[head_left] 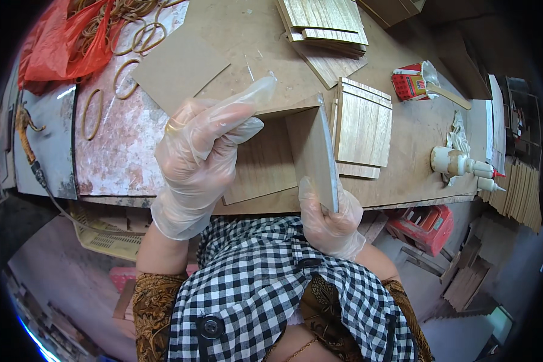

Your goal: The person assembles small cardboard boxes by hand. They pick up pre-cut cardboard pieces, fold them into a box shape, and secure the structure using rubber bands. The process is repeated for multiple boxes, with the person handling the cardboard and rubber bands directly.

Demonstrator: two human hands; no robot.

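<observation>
A: Both hands are busy on that half-built box of thin pale wooden panels point(295, 151), held just above the near edge of the worn wooden table point(247, 42). The left hand point(202, 151), in a clear plastic glove, is closed over the top-left corner, fingers curled on the upper panel edge. The right hand point(330, 220), gloved too, pinches the bottom of the upright side panel.

B: What worries you?

A: The joints. If the glue is wet, I'd judge the upright panel could slide or tip out of square, since the right hand grips it only at its lower end. Uneven pressure from the left would skew the corner.

B: And the gloves?

A: Loose plastic. A fold could get caught in a seam, or stick to squeezed-out glue and drag the panel when a hand lets go.

B: Anything near enough to knock?

A: The small stack of cut wooden squares point(362, 123) sits just beyond the box on the right; a swing of the box could push it. The cream glue bottle with a red-tipped nozzle point(461, 163) lies on its side near the right edge, well apart. The tan rubber bands point(127, 78) lie far left, beside a red plastic bag point(60, 45).
</observation>
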